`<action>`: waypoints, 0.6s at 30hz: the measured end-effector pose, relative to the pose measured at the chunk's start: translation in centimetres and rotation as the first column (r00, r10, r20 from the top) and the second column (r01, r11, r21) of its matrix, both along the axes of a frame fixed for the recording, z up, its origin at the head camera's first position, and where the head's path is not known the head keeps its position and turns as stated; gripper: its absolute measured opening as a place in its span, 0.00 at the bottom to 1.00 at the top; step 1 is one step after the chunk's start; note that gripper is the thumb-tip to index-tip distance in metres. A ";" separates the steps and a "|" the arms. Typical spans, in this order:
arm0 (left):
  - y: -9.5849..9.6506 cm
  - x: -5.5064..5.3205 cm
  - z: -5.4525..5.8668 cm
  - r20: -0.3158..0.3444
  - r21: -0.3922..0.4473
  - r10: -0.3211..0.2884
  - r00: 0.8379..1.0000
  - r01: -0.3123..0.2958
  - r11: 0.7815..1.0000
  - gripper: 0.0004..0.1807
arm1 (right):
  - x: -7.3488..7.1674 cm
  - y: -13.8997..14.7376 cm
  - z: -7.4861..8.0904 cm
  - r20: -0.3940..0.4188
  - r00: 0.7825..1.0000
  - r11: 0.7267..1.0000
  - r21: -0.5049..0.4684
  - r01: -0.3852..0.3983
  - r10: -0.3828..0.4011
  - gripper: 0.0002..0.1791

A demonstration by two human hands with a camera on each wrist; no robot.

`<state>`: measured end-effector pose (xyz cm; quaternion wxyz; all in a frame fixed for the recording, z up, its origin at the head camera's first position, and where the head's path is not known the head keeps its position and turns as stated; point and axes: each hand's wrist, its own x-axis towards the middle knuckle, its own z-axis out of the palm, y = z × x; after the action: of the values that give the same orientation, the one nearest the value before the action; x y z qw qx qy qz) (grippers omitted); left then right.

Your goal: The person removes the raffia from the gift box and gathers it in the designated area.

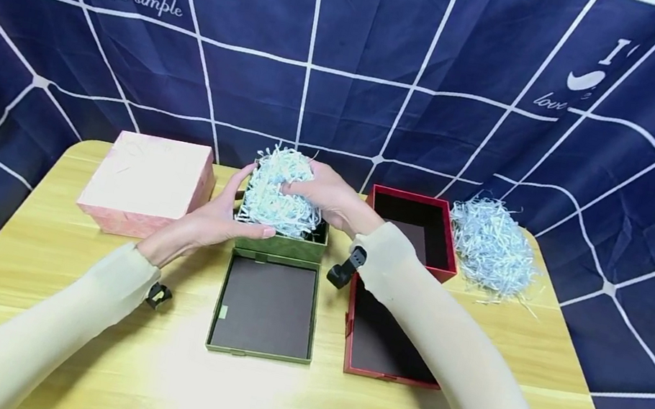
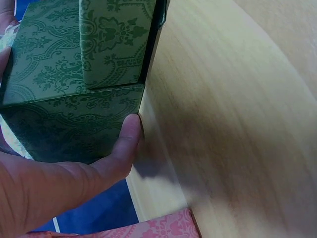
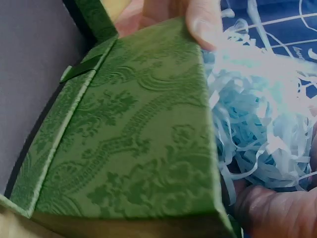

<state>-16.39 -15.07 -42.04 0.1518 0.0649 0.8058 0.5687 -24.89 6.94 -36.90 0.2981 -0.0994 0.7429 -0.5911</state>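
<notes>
A green patterned box [image 1: 279,246] stands open at the back middle, its lid [image 1: 266,307] folded down towards the front. Pale blue shredded paper [image 1: 278,188] fills it and heaps over its rim. My left hand [image 1: 214,214] holds the box at its left front corner, thumb along the front rim; in the left wrist view a finger lies against the green side wall [image 2: 69,129]. From the right, my right hand [image 1: 329,194] grips into the shredded paper, thumb sunk in it; the right wrist view shows that thumb [image 3: 272,210] just inside the rim. Its other fingers are mostly hidden.
On the left sits a closed pink box [image 1: 149,173]. A red box [image 1: 451,252] stands open to the right, its lid [image 1: 383,338] laid forward beneath my right forearm. Another pile of shredded paper [image 1: 491,248] lies at the far right. Blue cloth [image 1: 344,112] hangs behind the table.
</notes>
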 end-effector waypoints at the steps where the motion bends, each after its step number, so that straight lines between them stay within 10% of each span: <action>1: 0.0 0.0 0.0 -0.002 -0.002 0.000 1.000 0.000 1.000 0.72 | -0.1 0.1 0.2 0.006 1.000 1.000 0.000 0.004 -0.004 0.47; 18: 0.0 0.0 -0.4 0.009 0.057 0.016 1.000 -0.016 0.998 0.72 | 0.4 1.4 2.4 0.037 0.997 0.995 -0.073 0.064 -0.062 0.37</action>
<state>-16.41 -15.08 -42.45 0.1488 0.0604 0.7891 0.5929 -24.48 8.30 -34.52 0.2883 -0.0765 0.7180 -0.6289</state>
